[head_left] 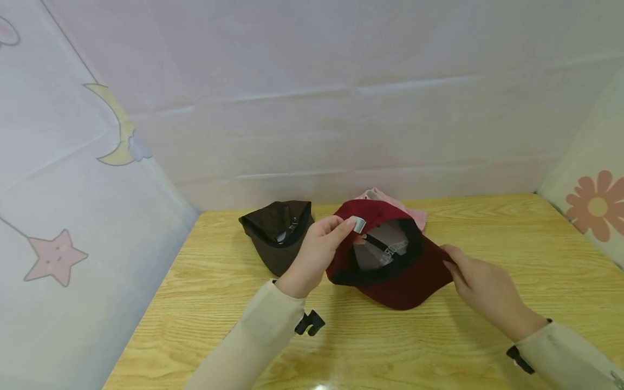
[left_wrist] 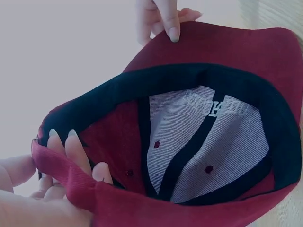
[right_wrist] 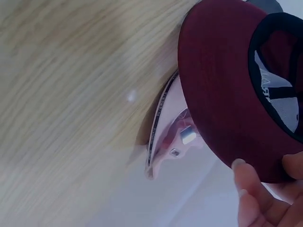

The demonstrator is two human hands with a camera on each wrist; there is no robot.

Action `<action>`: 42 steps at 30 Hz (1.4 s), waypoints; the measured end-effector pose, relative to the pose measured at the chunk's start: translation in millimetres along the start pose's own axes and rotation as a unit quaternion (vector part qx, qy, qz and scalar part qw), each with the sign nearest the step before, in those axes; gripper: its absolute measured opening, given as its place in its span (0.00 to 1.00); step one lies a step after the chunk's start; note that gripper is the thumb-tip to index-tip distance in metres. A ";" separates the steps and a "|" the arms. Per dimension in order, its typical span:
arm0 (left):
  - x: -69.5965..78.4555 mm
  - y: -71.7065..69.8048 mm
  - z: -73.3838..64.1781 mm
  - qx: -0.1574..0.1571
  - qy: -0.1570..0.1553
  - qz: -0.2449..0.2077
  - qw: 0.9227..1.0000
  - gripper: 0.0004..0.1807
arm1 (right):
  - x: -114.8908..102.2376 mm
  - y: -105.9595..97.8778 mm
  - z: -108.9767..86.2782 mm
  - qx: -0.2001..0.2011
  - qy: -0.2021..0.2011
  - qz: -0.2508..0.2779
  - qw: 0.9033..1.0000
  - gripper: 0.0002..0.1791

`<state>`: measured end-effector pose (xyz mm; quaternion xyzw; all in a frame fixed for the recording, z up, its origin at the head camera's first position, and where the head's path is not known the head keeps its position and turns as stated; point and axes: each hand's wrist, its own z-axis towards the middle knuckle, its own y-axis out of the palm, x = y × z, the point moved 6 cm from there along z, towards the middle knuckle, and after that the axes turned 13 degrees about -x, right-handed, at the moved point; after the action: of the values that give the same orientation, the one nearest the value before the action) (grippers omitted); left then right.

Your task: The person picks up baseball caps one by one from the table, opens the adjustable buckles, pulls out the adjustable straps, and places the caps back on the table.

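A dark red baseball cap (head_left: 414, 284) is held up above the table, its inside turned toward me. Pale lining panels with reversed lettering and a black sweatband show within it. My left hand (head_left: 317, 249) pinches the back strap at its silver buckle (head_left: 359, 224). In the left wrist view, several fingertips of that hand pass through the opening behind the strap (left_wrist: 66, 172). With thumb and fingers, my right hand (head_left: 487, 292) grips the edge of the brim (right_wrist: 220, 90) on the other side.
A dark brown cap (head_left: 280, 257) lies upside down on the wooden table (head_left: 214, 303), left of the red one. Behind the red cap is a pink cap (head_left: 414, 216), partly hidden. Printed fabric walls (head_left: 292, 135) stand at the back and both sides.
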<state>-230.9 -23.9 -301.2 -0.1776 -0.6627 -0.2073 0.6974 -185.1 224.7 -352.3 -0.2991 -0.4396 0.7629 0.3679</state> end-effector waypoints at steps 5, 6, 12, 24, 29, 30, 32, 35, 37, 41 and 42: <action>2.1 7.1 0.5 -0.026 0.011 0.004 1.000 0.13 | 10.2 1.8 2.5 -0.052 0.062 0.017 0.997 0.19; 2.7 8.3 0.4 -0.031 0.013 0.005 0.999 0.13 | 11.4 1.7 3.7 -0.059 0.073 0.022 0.995 0.20; 3.2 11.2 -0.2 -0.034 0.013 0.008 0.999 0.12 | 0.2 -4.6 22.7 -0.024 0.061 0.024 0.998 0.28; 1.8 11.8 0.8 -0.009 0.018 0.009 1.000 0.12 | -50.6 -41.5 71.5 0.082 -0.083 0.045 0.992 0.25; 2.5 13.7 1.4 -0.005 0.019 0.004 1.000 0.12 | -68.2 -49.4 82.3 0.103 -0.127 0.037 0.986 0.31; 2.5 14.1 1.8 -0.004 0.017 0.004 1.000 0.12 | -70.0 -50.2 83.1 0.107 -0.133 0.037 0.985 0.30; 2.2 14.5 2.1 -0.002 0.014 0.003 1.000 0.12 | -72.2 -51.4 84.0 0.111 -0.139 0.036 0.983 0.29; 1.7 14.5 1.8 0.000 0.014 0.004 1.000 0.12 | -73.7 -51.5 85.2 0.111 -0.145 0.035 0.983 0.26; 1.4 14.6 1.5 -0.001 0.012 0.002 1.000 0.12 | -73.8 -51.1 85.8 0.109 -0.147 0.035 0.983 0.25; 1.9 15.2 1.0 -0.005 0.017 -0.001 1.000 0.12 | -73.3 -50.5 86.6 0.109 -0.150 0.034 0.982 0.34; 2.4 15.4 0.6 -0.006 0.018 -0.001 1.000 0.12 | -73.3 -50.4 86.9 0.110 -0.150 0.031 0.982 0.34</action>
<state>-223.3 -10.6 -298.4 -0.1775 -0.6487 -0.2147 0.7082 -197.5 142.5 -259.9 -0.1522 -0.3941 0.8538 0.3043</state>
